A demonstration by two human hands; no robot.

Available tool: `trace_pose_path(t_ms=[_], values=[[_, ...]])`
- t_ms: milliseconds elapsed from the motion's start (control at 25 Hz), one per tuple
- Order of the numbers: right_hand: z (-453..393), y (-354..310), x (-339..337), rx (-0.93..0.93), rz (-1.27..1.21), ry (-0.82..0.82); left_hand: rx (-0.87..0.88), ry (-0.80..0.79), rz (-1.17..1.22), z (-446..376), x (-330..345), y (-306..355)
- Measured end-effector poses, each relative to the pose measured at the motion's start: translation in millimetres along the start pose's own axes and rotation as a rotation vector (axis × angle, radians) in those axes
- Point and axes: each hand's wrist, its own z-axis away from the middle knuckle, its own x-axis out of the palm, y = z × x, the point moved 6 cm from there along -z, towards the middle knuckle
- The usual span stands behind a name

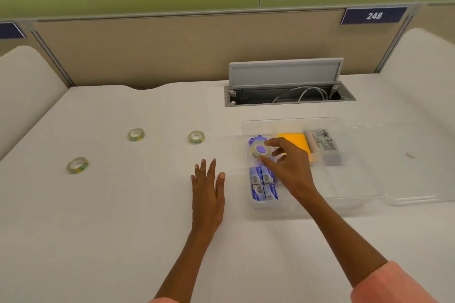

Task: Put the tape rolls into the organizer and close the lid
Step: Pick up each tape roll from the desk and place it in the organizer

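Resting flat on the white desk (123, 216), the left hand (209, 184) lies palm down with fingers spread, gripping nothing. Just right of it and slightly farther out, the right hand (285, 159) reaches over the near-left part of the clear plastic organizer (344, 201), thumb and forefinger pinched on a tape roll (258, 149) held above a purple item (253, 141) in the back-left compartment; whether the roll already rests on that item cannot be told.

Inside the organizer, nearest the person, sit four small blue boxes (264, 183) packed in a square; behind them the purple item; to the right a yellow pad (294, 141) and a grey labelled block (323, 142). The lid (418, 167) lies swung open flat on the desk to the right.

Three more tape rolls lie flat, holes upward, all left of the hands: the nearest one (77, 165) far to the left, then the middle one (136, 134), and the closest to the organizer (196, 137) just beyond the left hand's fingertips. The left hand is clearly nearer all three, so the next pickup probably runs forward and leftward from it.

Farthest back, a cable hatch (285, 73) stands open in the desk.
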Motion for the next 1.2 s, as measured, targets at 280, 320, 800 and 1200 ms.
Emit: trace_pose_path(t_ms=[280, 320, 800, 1200], values=[[-1.6, 82.9, -111.4, 0.161, 0.101, 0.244, 0.111, -0.211, -0.076, 5.5, 59.1, 35.6], [-0.5, 92.3, -119.2, 0.181, 0.116, 0.255, 0.100, -0.236, -0.084, 7.3, 65.2, 37.5], [-7.9, 142.3, -104.2, 0.335, 0.360, -0.023, 0.083, -0.235, -0.136, 9.4, 73.7, 41.3], [-8.2, 145.2, -101.5, 0.371, 0.437, -0.031, 0.061, -0.237, -0.176, 8.3, 73.4, 37.9]])
